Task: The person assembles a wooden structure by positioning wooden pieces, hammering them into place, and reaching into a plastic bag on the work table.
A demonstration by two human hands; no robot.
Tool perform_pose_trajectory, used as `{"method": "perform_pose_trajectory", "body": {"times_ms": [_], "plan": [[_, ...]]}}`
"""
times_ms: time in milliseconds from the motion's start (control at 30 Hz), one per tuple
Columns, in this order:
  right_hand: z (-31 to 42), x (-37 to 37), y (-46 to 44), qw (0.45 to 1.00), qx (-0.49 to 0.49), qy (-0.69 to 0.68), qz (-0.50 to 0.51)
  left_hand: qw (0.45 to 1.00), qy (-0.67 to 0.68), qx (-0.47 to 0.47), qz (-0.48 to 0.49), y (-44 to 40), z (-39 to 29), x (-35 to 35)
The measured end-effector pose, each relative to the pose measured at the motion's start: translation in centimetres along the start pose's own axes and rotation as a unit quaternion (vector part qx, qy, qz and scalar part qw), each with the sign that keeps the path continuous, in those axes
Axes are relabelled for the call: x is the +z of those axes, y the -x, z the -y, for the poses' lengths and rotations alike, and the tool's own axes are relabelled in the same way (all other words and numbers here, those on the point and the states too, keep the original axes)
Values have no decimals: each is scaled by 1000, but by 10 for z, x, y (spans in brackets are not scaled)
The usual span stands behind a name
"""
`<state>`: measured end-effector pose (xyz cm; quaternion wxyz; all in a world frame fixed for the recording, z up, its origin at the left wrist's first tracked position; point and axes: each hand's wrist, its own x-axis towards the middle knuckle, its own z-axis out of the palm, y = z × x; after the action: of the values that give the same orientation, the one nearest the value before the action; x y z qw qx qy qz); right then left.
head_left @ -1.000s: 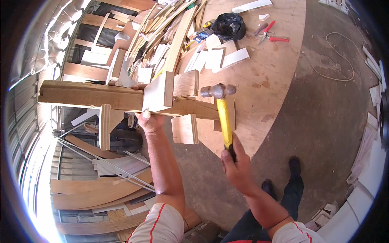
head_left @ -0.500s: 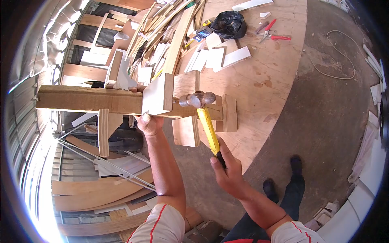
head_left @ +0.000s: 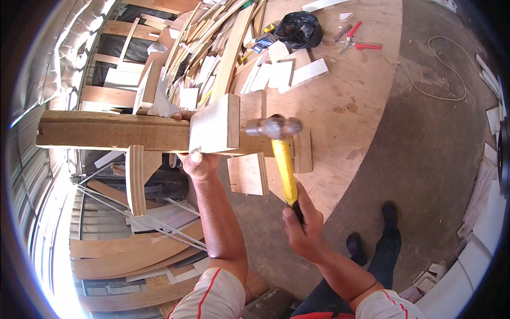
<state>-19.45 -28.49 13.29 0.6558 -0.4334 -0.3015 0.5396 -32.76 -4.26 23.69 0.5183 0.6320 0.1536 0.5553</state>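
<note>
My right hand (head_left: 306, 226) is closed around the black grip end of a ball-peen hammer (head_left: 283, 170) with a yellow handle. Its steel head, slightly blurred, is over the right part of a thick wooden beam (head_left: 106, 130). My left hand (head_left: 200, 165) is wrapped round the beam from below, thumb on the near side and fingertips on the far side. Beside the thumb, a white-faced wooden block (head_left: 214, 123) sits across the beam. Plywood blocks (head_left: 248, 174) stick out from the beam's sides, one (head_left: 136, 181) near its left half.
A plywood tabletop (head_left: 350, 133) carries long wood strips (head_left: 234, 53), white offcuts (head_left: 308, 73), a black plastic bag (head_left: 298, 30) and red-handled snips (head_left: 366, 46). Curved boards (head_left: 133, 255) lie at lower left. A cord (head_left: 433, 98) lies on the floor at right.
The hammer and my right hand have moved right and slightly down. The beam has shifted a little, its left end further left, and the white-faced block sits slightly further right.
</note>
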Motion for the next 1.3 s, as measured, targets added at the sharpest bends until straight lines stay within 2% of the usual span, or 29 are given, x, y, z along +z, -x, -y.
{"method": "perform_pose_trajectory", "body": {"times_ms": [33,133,167,267,400,500,533,633,667,767,800,900,1000,1100,1133,1233,1300], "plan": [[0,-1,2,1000,28,-13,-3,1000,-1,2,0,0,0,1],[-4,1,11,993,-10,-101,-63,999,-6,13,44,-1,3,-9],[-6,3,10,996,-44,-51,-62,998,-9,18,66,-1,4,-13],[-8,14,-3,987,-144,74,-22,1000,-19,-12,7,0,-1,11],[-8,11,6,998,16,-38,-57,1000,-13,3,-1,0,0,7],[-1,-1,6,995,8,-79,-59,1000,-14,0,8,-1,0,14],[-3,-2,7,994,-25,-83,-68,1000,-16,0,10,0,1,15],[8,0,10,963,-48,-243,-106,999,-32,2,9,-1,-1,12],[7,4,12,969,-49,-212,-112,999,-37,2,8,-2,0,11],[2,5,1,1000,-19,11,18,1000,-13,1,4,0,0,6],[5,2,0,999,15,-7,36,1000,-8,2,2,0,0,2],[0,-3,1,1000,-8,-15,-24,1000,-1,6,-1,2,1,-6],[19,-9,6,980,-7,-173,-94,1000,-14,3,15,1,-2,-3],[7,5,13,977,-69,-168,-108,999,-22,-1,30,-1,-2,6],[3,5,11,998,-39,28,-40,999,-31,0,30,-2,-1,8],[8,6,6,1000,-8,2,29,1000,-24,-4,8,1,-1,1],[4,5,7,999,-1,-42,-13,1000,-18,-1,2,0,0,-1]]}}
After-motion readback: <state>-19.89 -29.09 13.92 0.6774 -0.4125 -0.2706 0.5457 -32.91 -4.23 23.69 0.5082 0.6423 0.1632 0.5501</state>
